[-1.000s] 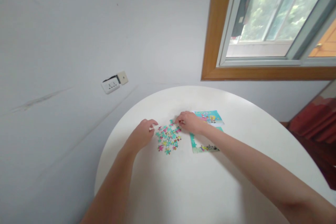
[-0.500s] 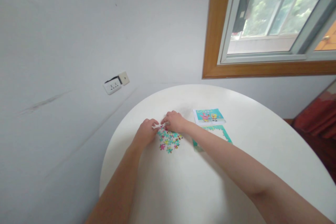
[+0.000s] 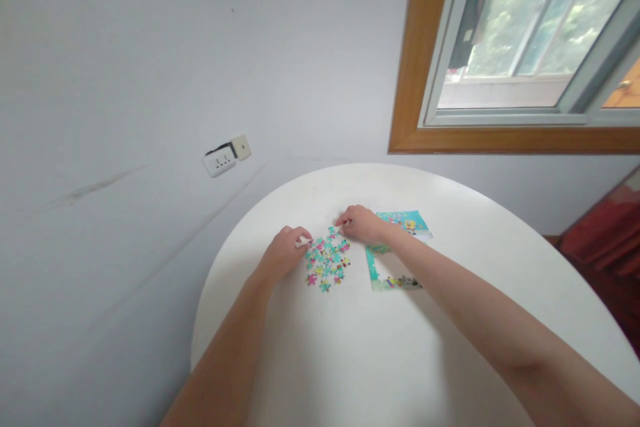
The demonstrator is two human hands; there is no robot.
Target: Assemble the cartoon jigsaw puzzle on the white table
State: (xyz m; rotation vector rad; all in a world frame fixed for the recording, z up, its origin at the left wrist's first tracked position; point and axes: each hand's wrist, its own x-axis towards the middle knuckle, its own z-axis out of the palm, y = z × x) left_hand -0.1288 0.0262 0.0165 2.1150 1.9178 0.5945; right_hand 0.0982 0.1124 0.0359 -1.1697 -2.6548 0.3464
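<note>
Loose jigsaw puzzle pieces [image 3: 327,260], mostly teal with pink and yellow, lie in a small heap on the white round table [image 3: 340,360]. At the heap's left edge is my left hand [image 3: 286,252], its thumb and fingers closed in a pinch on what looks like a puzzle piece. My right hand [image 3: 361,224] is at the upper right of the heap, fingertips pinched around a small piece mostly hidden by them. Right of the heap lies the puzzle frame [image 3: 374,273] with a pale middle, partly covered by my right forearm.
Behind the frame lies a cartoon picture sheet [image 3: 420,221], partly hidden by my right arm. A wall with a socket [image 3: 220,161] stands to the left. A wood-framed window [image 3: 500,137] is beyond the table, and red cloth [image 3: 607,233] hangs at the right.
My right hand has moved right, away from my left hand, to the heap's upper right edge. More of the upper heap shows. My left hand stays by the left edge.
</note>
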